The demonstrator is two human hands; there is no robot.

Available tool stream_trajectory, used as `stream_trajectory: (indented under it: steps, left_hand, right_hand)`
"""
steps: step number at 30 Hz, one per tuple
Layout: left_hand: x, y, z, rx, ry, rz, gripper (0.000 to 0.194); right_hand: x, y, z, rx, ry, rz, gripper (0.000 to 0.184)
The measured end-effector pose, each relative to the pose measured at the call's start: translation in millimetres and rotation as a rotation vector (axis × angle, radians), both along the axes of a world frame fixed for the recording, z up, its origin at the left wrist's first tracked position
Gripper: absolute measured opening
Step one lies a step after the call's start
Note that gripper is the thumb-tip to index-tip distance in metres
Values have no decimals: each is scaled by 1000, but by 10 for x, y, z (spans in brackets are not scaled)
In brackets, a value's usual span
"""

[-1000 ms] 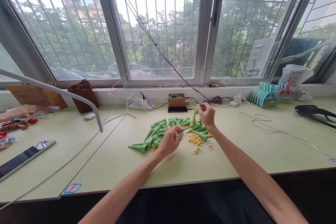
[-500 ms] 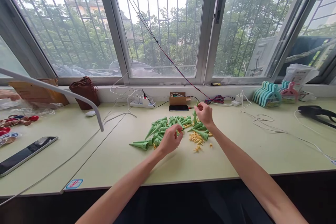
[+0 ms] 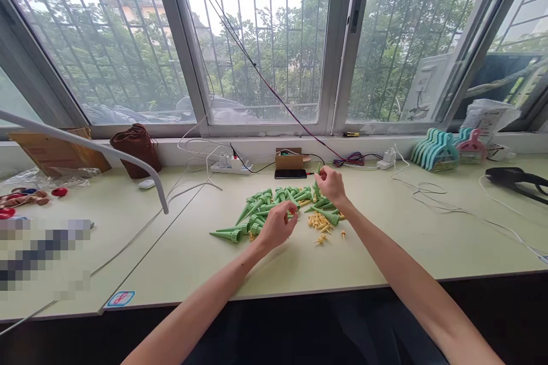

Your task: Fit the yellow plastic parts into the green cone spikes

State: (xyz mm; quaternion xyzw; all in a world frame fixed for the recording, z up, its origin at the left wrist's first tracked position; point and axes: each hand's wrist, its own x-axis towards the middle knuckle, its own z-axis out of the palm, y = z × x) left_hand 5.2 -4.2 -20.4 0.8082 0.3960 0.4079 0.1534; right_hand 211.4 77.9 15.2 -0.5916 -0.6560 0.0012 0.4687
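One green spike (image 3: pixel 317 189) held, many pieces loose
Right hand (image 3: pixel 330 183) pinches it between fingers; left hand (image 3: pixel 278 226) fingers curl, grip unclear; green pile (image 3: pixel 258 204) beyond left fingers, yellow pegs (image 3: pixel 319 222) below right.

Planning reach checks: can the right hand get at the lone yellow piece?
Probably yes: the lone yellow piece lies uncovered near the right hand, though it seems to hold a green cone.

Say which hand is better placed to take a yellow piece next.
Probably the left hand: close to the yellow pieces, though its grip is unclear; the right hand holds a green cone.
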Motion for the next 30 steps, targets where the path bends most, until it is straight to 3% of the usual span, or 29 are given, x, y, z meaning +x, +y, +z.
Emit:
stream_trajectory:
  steps: [12,16,18,21,25,27,30]
  left_hand:
    - [3,-20,36,13,9,-13,6]
    - [7,-20,45,-2,-3,5,5]
    - [8,-14,45,1,-13,28,5]
    - [2,7,33,21,-30,70,7]
    - [-23,41,19,59,-72,149,11]
    - [-36,49,28,63,-100,189,11]
    - [-46,42,65,36,-134,229,10]
  right_hand:
    - [-43,-108,149,-177,-80,-101,18]
    - [-83,-208,183,-27,-24,-139,34]
    - [-140,-273,196,106,-6,-144,33]
    - [-268,-342,186,194,-66,-32,24]
    - [-461,-319,66,58,-350,287,16]
    - [-549,-281,-31,-29,-446,293,15]
    - [-649,-258,-169,-122,-519,186,19]
